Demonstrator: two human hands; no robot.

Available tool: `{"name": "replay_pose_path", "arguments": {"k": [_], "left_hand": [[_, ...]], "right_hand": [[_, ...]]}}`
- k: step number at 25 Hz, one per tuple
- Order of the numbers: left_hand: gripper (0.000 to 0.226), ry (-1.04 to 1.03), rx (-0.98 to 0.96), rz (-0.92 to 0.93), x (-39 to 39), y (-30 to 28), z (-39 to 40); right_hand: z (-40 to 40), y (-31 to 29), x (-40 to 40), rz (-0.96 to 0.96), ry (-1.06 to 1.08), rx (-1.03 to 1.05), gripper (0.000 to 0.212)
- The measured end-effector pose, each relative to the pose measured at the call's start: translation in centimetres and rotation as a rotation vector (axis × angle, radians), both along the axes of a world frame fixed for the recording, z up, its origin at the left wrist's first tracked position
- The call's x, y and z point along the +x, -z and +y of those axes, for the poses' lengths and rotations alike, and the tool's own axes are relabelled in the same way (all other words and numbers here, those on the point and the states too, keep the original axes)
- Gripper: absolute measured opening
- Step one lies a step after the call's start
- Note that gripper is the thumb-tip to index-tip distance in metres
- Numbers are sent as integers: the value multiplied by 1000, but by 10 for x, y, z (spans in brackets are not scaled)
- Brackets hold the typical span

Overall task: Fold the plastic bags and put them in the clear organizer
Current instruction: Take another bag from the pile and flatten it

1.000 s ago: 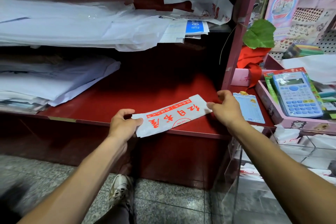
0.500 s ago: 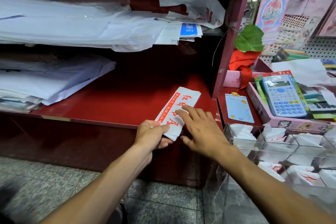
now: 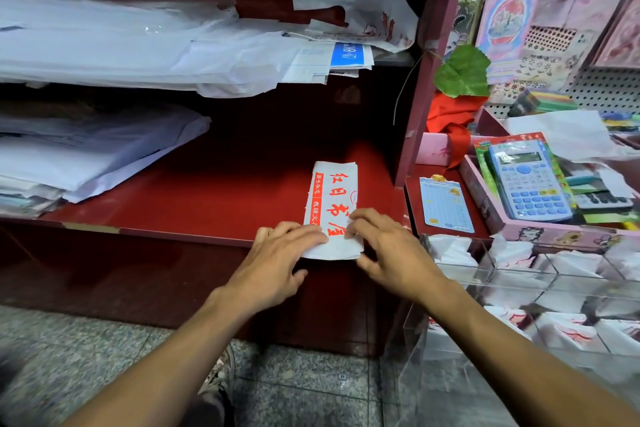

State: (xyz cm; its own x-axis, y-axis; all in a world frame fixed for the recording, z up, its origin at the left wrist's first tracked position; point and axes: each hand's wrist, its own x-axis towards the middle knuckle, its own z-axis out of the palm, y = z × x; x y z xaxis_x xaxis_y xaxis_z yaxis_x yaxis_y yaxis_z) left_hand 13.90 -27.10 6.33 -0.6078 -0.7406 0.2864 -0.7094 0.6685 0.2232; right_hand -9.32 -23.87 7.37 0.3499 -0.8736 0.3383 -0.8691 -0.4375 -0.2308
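On the front edge of a dark red shelf, a white plastic bag printed with red characters lies already folded into a long narrow strip, running away from the viewer, its near end overhanging the shelf lip slightly. Both bare hands rest on that near end. The left hand lies with fingers fairly straight and spread, fingertips pressing the strip's left edge; it does not appear to curl round anything. The right hand sits just to the right, fingers gently bent over the strip's right edge, fingertips touching the plastic; whether the thumb is tucked beneath the bag cannot be told. To the right, lower down, stands the clear organizer, its compartments already holding small folded white bags. Loose stacks of unfolded bags fill the shelves at upper left. A blue calculator sits in a pink tray at right. The bag is likely very light, thin and soft, and probably slick, so folds may spring open or slide unless pressed flat. A sensible hold would be pinching the near end's two corners, keeping the layers together while folding it away over the printed middle.
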Motion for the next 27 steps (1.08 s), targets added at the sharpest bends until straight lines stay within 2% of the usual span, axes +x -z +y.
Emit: {"name": "replay_pose_path", "arguments": {"k": [3, 7, 11, 15, 18, 21, 24, 27], "left_hand": [[46, -75, 2, 213, -2, 4, -8], [24, -151, 134, 434, -3, 4, -10], [18, -230, 227, 548, -6, -4, -9], [10, -229, 336, 660, -10, -7, -8], [25, -267, 339, 691, -15, -8, -7], [5, -349, 313, 700, -20, -9, -7], [19, -426, 259, 670, -22, -11, -4], [21, -405, 206, 586, -22, -13, -1]], "right_hand": [[-1, 4, -3, -48, -16, -6, 24], [-2, 4, -1, -231, 75, 24, 11], [-8, 1, 0, -449, 132, 124, 6], [-9, -4, 2, -628, 192, 180, 21], [-16, -3, 6, -646, 275, 204, 21], [-22, -2, 12, -606, 366, 203, 25], [-25, -4, 17, -580, 429, 202, 24], [-27, -5, 20, -595, 448, 184, 19]]}}
